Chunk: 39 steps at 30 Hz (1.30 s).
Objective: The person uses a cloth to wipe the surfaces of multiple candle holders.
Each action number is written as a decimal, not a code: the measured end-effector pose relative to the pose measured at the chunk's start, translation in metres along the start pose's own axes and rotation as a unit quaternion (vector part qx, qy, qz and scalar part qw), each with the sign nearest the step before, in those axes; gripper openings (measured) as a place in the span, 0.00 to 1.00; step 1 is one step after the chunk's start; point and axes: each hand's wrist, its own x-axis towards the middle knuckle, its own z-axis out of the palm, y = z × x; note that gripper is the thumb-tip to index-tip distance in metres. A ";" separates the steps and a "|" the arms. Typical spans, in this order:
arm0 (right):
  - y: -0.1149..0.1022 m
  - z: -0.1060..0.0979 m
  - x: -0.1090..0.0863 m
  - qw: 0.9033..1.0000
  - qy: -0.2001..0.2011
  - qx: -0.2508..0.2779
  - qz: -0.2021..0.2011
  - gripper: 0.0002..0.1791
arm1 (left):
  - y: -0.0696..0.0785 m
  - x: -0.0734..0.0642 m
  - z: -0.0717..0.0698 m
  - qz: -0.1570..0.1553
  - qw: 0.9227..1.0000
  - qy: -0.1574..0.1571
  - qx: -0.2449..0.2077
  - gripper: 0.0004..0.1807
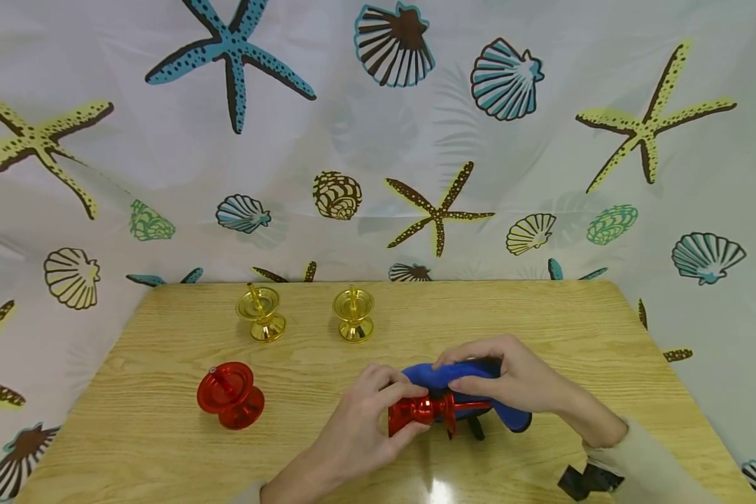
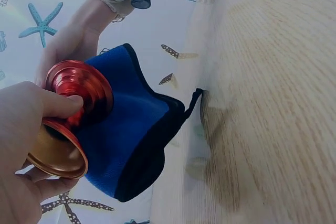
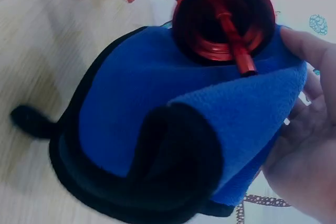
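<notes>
On its side above the table, a red metal candle holder [image 1: 406, 414] is gripped by the fingers and thumb of my left hand [image 1: 359, 420] around its flared base. Its dish and spike point right. My right hand [image 1: 526, 378] holds a blue cloth [image 3: 131, 87] with black edging between thumb and fingers. The cloth drapes behind and below the candle holder. In the right wrist view the dish of the held candle holder [image 3: 233, 32] lies against the blue fabric, spike toward the camera. A black loop [image 3: 32, 121] hangs from the cloth's edge.
Another red candle holder [image 1: 229, 395] stands to the left on the wooden table [image 1: 302, 378]. Two gold candle holders [image 1: 354, 315] stand upright toward the table's back edge. Behind the table hangs a white curtain [image 1: 390, 133] with starfish and shell prints.
</notes>
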 end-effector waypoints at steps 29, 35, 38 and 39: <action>-0.020 0.043 -0.021 0.889 0.083 -0.405 -0.197 0.19 | -0.007 0.007 -0.003 -0.030 0.999 -0.006 0.010 0.20; -0.014 0.049 -0.025 0.874 0.098 -0.418 -0.226 0.20 | -0.009 0.007 -0.002 -0.033 0.999 -0.006 0.013 0.20; -0.013 0.049 -0.024 0.877 0.099 -0.415 -0.220 0.18 | -0.009 0.007 -0.001 -0.035 0.999 -0.006 0.018 0.20; -0.014 0.049 -0.024 0.878 0.098 -0.416 -0.218 0.18 | -0.010 0.007 -0.001 -0.034 0.999 -0.005 0.020 0.20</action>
